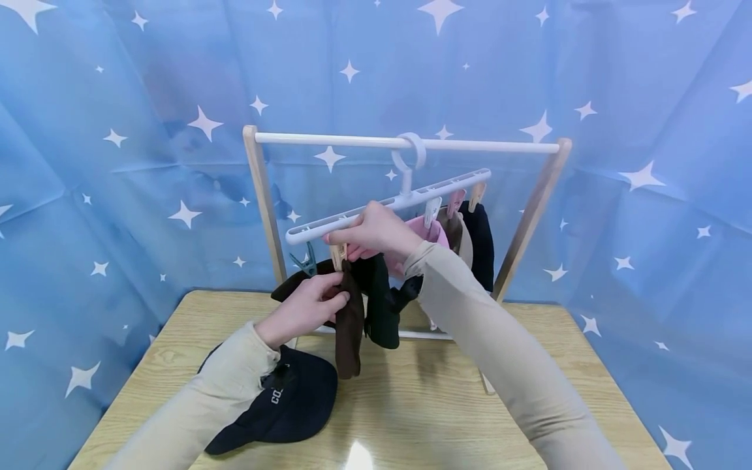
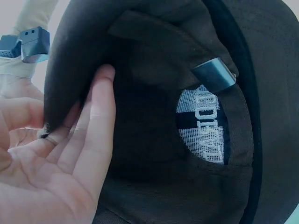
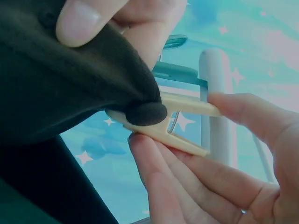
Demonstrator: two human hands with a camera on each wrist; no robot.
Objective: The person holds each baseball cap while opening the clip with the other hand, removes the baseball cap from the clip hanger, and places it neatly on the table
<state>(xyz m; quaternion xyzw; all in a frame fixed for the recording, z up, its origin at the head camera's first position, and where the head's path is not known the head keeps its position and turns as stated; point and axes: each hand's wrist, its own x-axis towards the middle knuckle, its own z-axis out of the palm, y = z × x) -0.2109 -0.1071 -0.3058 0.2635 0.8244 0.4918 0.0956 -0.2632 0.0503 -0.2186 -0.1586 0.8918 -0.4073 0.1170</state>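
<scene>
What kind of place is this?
Perhaps a little indoor filming corner, but I can't be sure. Starry blue cloth hangs behind and beside a table, and a small rack on it holds a hanger above a brown cap.

The place looks like a curtained booth or staged corner; whether in a home, shop or studio cannot be told. Blue star-printed cloth (image 1: 376, 91) closes in three sides of a wood-grain table (image 1: 446, 405), where a small rack (image 1: 493, 145) stands.

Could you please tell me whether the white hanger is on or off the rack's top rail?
The white hanger is on: in the head view, its hook loops over the top rail, and it hangs beneath.
</scene>
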